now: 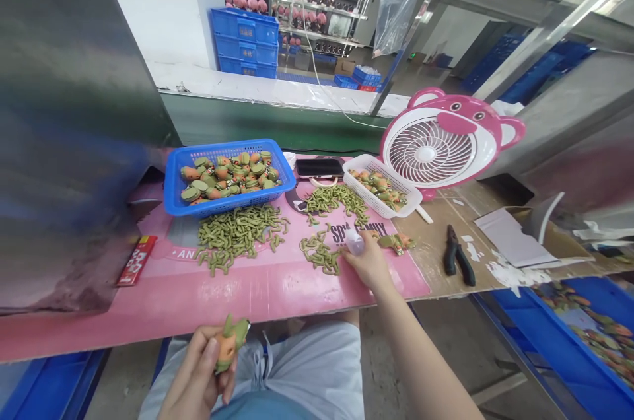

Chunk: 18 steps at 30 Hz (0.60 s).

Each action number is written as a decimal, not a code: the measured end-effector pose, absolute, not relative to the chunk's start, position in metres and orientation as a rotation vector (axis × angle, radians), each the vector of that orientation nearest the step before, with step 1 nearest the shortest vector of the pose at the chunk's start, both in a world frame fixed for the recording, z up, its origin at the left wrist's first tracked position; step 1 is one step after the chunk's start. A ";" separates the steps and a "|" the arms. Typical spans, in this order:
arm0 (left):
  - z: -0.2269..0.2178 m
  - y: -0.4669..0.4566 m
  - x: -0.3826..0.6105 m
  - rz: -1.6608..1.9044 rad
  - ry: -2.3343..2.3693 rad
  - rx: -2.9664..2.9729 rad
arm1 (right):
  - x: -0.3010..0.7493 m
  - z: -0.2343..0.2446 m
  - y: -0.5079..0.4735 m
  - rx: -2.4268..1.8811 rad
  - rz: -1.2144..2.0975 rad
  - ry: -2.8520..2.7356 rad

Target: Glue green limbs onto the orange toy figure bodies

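Observation:
My left hand [198, 367] is closed around a small green and orange toy figure [226, 349], held over my lap in front of the table edge. Over the pink mat, my right hand [369, 265] grips a small translucent whitish bottle [353, 242]; part of it is hidden by the fingers. Just left of that hand lies a small heap of curved green pieces [321, 255]. Another pile of green pieces [339, 199] sits behind it, and a larger pile [238, 232] is farther left. A few green and orange toy parts [399, 243] rest right of my right hand.
A blue basket [228, 207] full of toy figures stands at the back left. Behind my right hand are a white basket [411, 209], a phone [319, 168] and a pink fan [426, 154]. Black pliers [458, 256] lie right; a red packet [137, 261] lies left.

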State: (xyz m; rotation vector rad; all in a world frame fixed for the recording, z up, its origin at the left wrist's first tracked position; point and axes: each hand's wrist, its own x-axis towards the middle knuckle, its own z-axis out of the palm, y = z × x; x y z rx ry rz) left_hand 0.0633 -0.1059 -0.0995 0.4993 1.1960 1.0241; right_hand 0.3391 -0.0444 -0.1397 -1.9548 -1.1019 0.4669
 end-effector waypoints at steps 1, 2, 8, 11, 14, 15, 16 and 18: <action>-0.099 -0.106 0.065 1.036 1.192 0.502 | 0.339 -0.137 -0.045 -1.932 0.479 -1.086; -0.098 -0.106 0.067 1.043 1.182 0.501 | 0.339 -0.134 -0.047 -1.904 0.495 -1.070; -0.090 -0.100 0.083 0.798 0.993 0.375 | 0.307 -0.091 -0.063 -1.636 0.730 -1.122; -0.086 -0.095 0.091 0.691 0.964 0.245 | 0.279 -0.070 -0.070 -1.341 0.987 -1.251; -0.081 -0.090 0.097 0.610 0.946 0.175 | 0.259 -0.058 -0.072 -1.154 1.163 -1.432; -0.080 -0.089 0.098 0.590 0.945 0.165 | 0.256 -0.057 -0.072 -1.140 1.172 -1.503; -0.078 -0.088 0.099 0.574 0.947 0.156 | 0.253 -0.056 -0.071 -1.136 1.168 -1.572; -0.077 -0.086 0.099 0.547 0.953 0.133 | 0.251 -0.054 -0.069 -1.126 1.149 -1.697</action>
